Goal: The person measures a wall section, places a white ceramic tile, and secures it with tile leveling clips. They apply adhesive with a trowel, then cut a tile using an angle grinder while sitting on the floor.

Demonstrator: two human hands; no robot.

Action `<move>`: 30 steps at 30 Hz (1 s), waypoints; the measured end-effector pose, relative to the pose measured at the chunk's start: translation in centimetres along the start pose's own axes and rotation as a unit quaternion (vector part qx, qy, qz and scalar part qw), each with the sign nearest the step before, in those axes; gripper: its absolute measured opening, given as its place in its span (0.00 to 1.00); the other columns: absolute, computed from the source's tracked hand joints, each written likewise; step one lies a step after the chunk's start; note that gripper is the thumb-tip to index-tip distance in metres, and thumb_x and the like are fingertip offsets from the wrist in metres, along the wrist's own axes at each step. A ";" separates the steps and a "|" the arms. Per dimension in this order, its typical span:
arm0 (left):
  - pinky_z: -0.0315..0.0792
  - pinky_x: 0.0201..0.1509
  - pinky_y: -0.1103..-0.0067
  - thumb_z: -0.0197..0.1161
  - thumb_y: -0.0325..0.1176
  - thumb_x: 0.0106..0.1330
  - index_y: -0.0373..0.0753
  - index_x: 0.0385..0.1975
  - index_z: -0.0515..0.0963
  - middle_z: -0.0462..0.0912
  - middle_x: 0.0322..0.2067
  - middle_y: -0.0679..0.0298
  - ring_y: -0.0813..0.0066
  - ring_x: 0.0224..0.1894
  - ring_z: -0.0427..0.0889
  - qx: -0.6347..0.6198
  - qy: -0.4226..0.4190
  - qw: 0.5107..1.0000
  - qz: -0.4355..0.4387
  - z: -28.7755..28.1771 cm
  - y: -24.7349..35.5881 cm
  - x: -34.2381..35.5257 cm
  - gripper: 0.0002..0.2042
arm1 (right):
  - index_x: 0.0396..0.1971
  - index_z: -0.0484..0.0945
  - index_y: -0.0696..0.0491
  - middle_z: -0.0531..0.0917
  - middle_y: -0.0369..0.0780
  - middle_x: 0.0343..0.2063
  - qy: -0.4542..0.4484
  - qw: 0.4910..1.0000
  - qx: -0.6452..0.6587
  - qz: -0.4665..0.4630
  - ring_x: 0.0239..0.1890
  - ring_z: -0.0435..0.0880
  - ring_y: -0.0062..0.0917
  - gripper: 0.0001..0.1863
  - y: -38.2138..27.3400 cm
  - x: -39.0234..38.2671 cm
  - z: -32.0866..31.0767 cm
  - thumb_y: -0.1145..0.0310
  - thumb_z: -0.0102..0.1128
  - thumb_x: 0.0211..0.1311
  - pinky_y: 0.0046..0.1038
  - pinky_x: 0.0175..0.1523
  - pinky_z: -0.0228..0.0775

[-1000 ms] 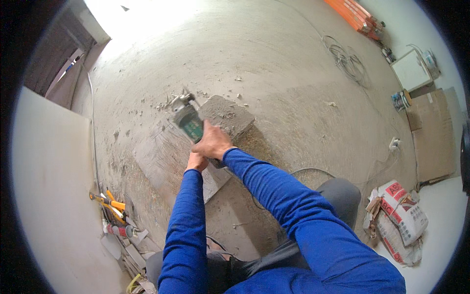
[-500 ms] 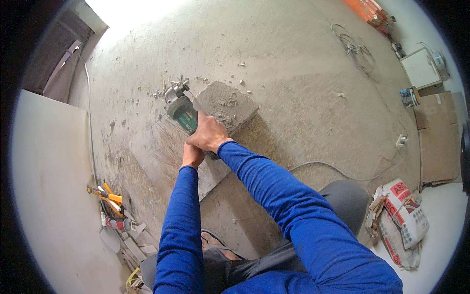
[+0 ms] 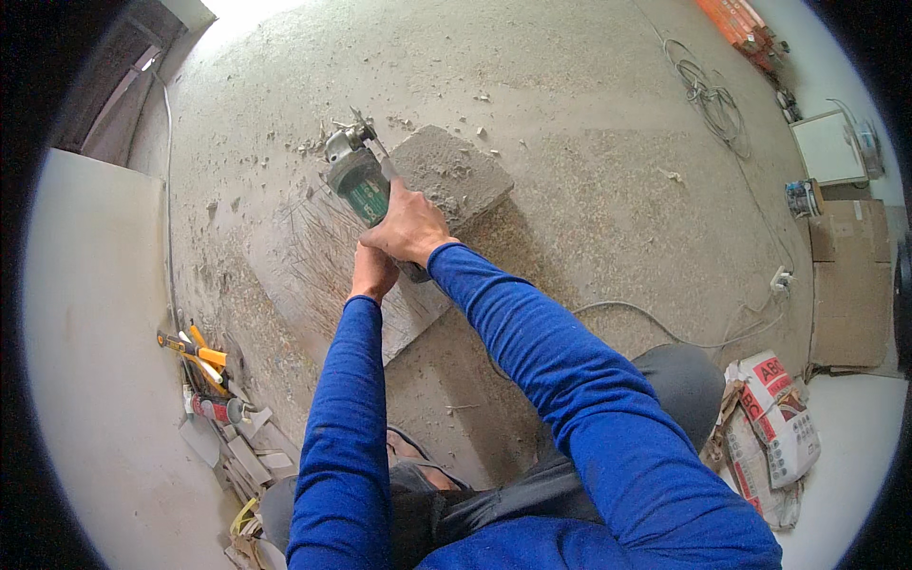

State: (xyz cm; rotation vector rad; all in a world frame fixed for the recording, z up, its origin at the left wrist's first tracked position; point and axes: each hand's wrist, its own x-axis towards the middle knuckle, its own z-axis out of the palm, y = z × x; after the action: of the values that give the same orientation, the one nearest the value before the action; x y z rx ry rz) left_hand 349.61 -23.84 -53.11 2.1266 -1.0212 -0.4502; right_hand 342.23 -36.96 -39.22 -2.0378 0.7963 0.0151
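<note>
A green angle grinder (image 3: 364, 192) with a dusty metal head points away from me, its disc edge-on beside a thick grey slab (image 3: 448, 157). My right hand (image 3: 410, 228) is wrapped around the grinder's body from the right. Behind it, my left hand (image 3: 373, 270) grips the rear of the same tool, its fingers mostly hidden. Rubble and dust lie on the slab's top. Beneath the grinder is a flat, scratched grey board or tile (image 3: 313, 275), lying askew on the floor. Whether the disc touches the slab, I cannot tell.
A grey cable (image 3: 655, 328) runs right to a plug (image 3: 781, 279). Coiled wire (image 3: 708, 100) lies at the far right. Torn bags (image 3: 774, 418), flattened cardboard (image 3: 848, 285) and a paint can (image 3: 803, 198) line the right wall. Yellow-handled tools (image 3: 202, 353) and tile scraps (image 3: 249, 461) lie left.
The whole view has shifted slightly, so the grinder, slab and hands appear higher in the picture. Both hands keep their grip, and the grinder stays beside the slab.
</note>
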 end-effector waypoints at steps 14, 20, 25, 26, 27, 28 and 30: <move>0.75 0.61 0.61 0.62 0.21 0.62 0.38 0.56 0.81 0.84 0.53 0.43 0.45 0.61 0.80 0.002 0.005 1.000 -0.013 0.0 -0.3 -0.1 0.20 | 0.61 0.67 0.66 0.84 0.61 0.50 -0.011 1.000 -0.003 0.004 0.55 0.85 0.54 0.46 -0.3 0.0 -0.5 0.57 0.74 0.42 0.44 0.63 0.77; 0.74 0.62 0.62 0.63 0.21 0.61 0.38 0.56 0.81 0.83 0.54 0.44 0.46 0.62 0.79 -0.042 0.010 0.999 -0.013 0.0 0.1 0.1 0.21 | 0.63 0.65 0.66 0.83 0.62 0.51 -0.018 1.000 -0.003 0.006 0.56 0.84 0.54 0.49 -0.1 0.2 -0.4 0.56 0.74 0.42 0.44 0.64 0.76; 0.74 0.63 0.62 0.63 0.19 0.59 0.37 0.56 0.81 0.83 0.54 0.42 0.45 0.62 0.78 -0.053 0.006 0.998 -0.016 0.5 -0.7 0.2 0.22 | 0.63 0.65 0.66 0.83 0.62 0.51 -0.020 1.000 -0.006 0.004 0.56 0.84 0.54 0.49 -0.1 0.3 -0.4 0.56 0.73 0.41 0.44 0.64 0.76; 0.74 0.62 0.62 0.62 0.19 0.59 0.37 0.56 0.81 0.83 0.54 0.42 0.45 0.62 0.78 -0.056 0.006 0.998 -0.016 0.7 -1.0 0.3 0.22 | 0.63 0.65 0.66 0.83 0.62 0.51 -0.021 1.000 -0.009 0.004 0.56 0.84 0.54 0.49 -0.1 0.3 -0.4 0.56 0.73 0.41 0.44 0.64 0.76; 0.74 0.62 0.62 0.62 0.18 0.58 0.36 0.56 0.80 0.83 0.54 0.42 0.44 0.62 0.78 -0.054 0.008 0.998 -0.008 0.8 -1.3 0.4 0.22 | 0.63 0.65 0.66 0.83 0.62 0.50 -0.022 1.000 -0.013 0.008 0.56 0.84 0.54 0.48 -0.1 0.3 -0.4 0.56 0.73 0.41 0.44 0.64 0.76; 0.74 0.62 0.61 0.62 0.18 0.58 0.36 0.55 0.80 0.83 0.53 0.42 0.44 0.62 0.78 -0.052 0.011 0.999 -0.001 1.0 -1.6 0.5 0.23 | 0.63 0.65 0.66 0.83 0.62 0.50 -0.023 1.000 -0.012 0.005 0.56 0.84 0.54 0.48 -0.2 0.3 -0.5 0.57 0.73 0.41 0.44 0.64 0.76; 0.75 0.62 0.61 0.62 0.17 0.57 0.36 0.55 0.80 0.83 0.52 0.42 0.44 0.61 0.79 -0.041 0.012 0.999 -0.003 1.1 -1.8 0.7 0.23 | 0.63 0.65 0.66 0.83 0.62 0.50 -0.027 1.000 -0.012 0.010 0.56 0.84 0.54 0.48 -0.2 0.3 -0.6 0.57 0.73 0.41 0.44 0.64 0.76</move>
State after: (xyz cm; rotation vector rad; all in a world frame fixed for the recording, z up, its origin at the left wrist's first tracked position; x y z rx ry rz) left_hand 350.35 -24.11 -55.23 2.0576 -0.9668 -0.4594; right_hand 342.39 -37.48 -38.87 -2.0443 0.7853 0.0906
